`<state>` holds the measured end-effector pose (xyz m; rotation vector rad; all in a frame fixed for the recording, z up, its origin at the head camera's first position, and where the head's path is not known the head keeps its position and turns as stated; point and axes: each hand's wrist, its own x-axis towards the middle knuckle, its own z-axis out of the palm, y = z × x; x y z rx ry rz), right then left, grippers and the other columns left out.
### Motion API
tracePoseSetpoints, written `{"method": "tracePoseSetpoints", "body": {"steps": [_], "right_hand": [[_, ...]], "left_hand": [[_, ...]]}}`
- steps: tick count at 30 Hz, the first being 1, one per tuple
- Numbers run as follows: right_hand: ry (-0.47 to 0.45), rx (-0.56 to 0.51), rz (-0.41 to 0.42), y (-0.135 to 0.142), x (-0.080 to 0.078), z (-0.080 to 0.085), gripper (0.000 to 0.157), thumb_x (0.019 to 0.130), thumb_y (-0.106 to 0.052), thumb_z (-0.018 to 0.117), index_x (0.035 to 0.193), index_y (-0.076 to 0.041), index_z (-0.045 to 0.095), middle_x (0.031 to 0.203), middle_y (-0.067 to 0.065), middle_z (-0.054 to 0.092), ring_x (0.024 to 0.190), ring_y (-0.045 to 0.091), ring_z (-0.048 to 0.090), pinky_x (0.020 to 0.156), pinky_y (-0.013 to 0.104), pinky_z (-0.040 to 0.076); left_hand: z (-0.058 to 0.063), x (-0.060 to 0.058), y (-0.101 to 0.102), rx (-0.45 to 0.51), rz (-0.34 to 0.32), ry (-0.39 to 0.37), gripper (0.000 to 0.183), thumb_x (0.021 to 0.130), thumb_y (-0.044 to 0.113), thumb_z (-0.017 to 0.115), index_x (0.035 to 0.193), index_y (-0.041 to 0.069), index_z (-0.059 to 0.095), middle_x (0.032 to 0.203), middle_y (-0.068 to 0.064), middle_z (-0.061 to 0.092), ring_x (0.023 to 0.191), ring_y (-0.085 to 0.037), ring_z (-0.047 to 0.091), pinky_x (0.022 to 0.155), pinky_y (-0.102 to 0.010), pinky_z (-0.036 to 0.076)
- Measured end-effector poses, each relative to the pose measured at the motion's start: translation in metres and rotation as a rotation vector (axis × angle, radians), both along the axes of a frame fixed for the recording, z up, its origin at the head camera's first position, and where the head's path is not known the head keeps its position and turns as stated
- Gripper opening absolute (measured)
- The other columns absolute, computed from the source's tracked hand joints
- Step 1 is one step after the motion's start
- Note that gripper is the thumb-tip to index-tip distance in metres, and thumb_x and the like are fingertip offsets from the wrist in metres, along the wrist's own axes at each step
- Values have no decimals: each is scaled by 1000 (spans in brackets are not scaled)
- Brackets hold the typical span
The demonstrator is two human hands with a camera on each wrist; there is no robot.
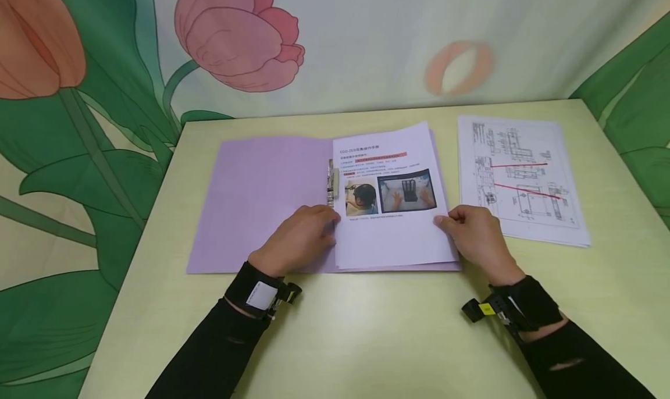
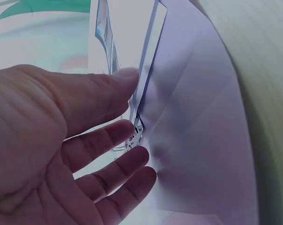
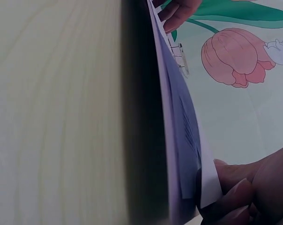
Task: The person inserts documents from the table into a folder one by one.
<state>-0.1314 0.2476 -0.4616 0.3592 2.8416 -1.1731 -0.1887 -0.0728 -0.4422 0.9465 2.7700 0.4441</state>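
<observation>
A lilac ring folder (image 1: 267,201) lies spread on the table, with a metal clip (image 1: 331,181) along its spine. Printed sheets (image 1: 398,242) with text and two photos lie over its right half. My left hand (image 1: 300,236) is at the sheets' left edge, just below the clip. In the left wrist view, its thumb (image 2: 125,84) lies against the paper edge, while the loosely bent fingers (image 2: 127,190) point toward the folder cover (image 2: 197,140). My right hand (image 1: 478,236) pinches the right edge of the paper (image 3: 209,183), which bends up from the cover in the right wrist view.
Another stack of papers (image 1: 523,181), with technical drawings and red lines, lies on the table right of the folder. The pale wooden table (image 1: 377,329) extends toward me. Behind it hangs a curtain (image 1: 366,50) with printed tulips.
</observation>
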Motion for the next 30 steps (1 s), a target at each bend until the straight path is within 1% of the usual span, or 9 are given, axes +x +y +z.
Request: {"method": "tracePoseSetpoints", "body": {"steps": [4, 8, 11, 16, 21, 27, 30], "right_hand": [[-7, -6, -6, -2, -2, -1, 34, 94, -34, 63, 91, 0, 67, 82, 15, 62, 73, 27, 52, 55, 32, 41], [-5, -6, -10, -4, -3, -4, 33, 93, -33, 63, 90, 0, 67, 81, 15, 62, 72, 27, 53, 54, 32, 42], [-2, -2, -6, -5, -4, -6, 33, 93, -32, 63, 88, 0, 68, 79, 15, 63, 70, 27, 54, 53, 32, 42], [-11, 1, -2, -7, -5, -9, 32, 93, -31, 63, 87, 0, 68, 77, 15, 62, 68, 26, 54, 51, 31, 41], [-18, 8, -3, -8, -7, -8, 32, 93, -31, 63, 87, 0, 68, 79, 15, 63, 68, 27, 54, 50, 31, 40], [-28, 17, 2, -8, -7, -8, 32, 94, -31, 63, 88, 0, 68, 81, 16, 64, 69, 27, 54, 50, 31, 41], [-25, 28, 4, -8, -5, -11, 31, 94, -30, 62, 87, -1, 67, 79, 15, 63, 68, 27, 54, 50, 31, 40]], "left_hand": [[1, 1, 1, -9, -9, -8, 40, 89, 17, 67, 127, 6, 60, 133, -10, 59, 125, -24, 50, 109, -39, 38], [3, 1, 2, -22, -5, -25, 44, 89, 23, 68, 129, 7, 59, 134, -10, 58, 127, -23, 48, 109, -39, 37], [4, 2, 4, -28, -4, -35, 47, 88, 26, 70, 130, 8, 58, 134, -9, 58, 125, -22, 49, 108, -39, 39], [5, 2, 7, -32, -8, -37, 49, 86, 28, 72, 129, 9, 59, 132, -8, 59, 122, -21, 51, 105, -38, 41], [4, 0, 9, -37, -32, 0, 48, 85, 27, 73, 128, 9, 60, 129, -8, 60, 119, -21, 52, 104, -38, 41], [3, 1, 13, -47, -45, 55, 46, 84, 28, 75, 125, 11, 63, 124, -7, 62, 110, -22, 54, 96, -37, 46], [2, 3, 17, -42, -59, 88, 43, 83, 26, 75, 123, 12, 64, 124, -7, 63, 110, -23, 54, 96, -37, 46]]}}
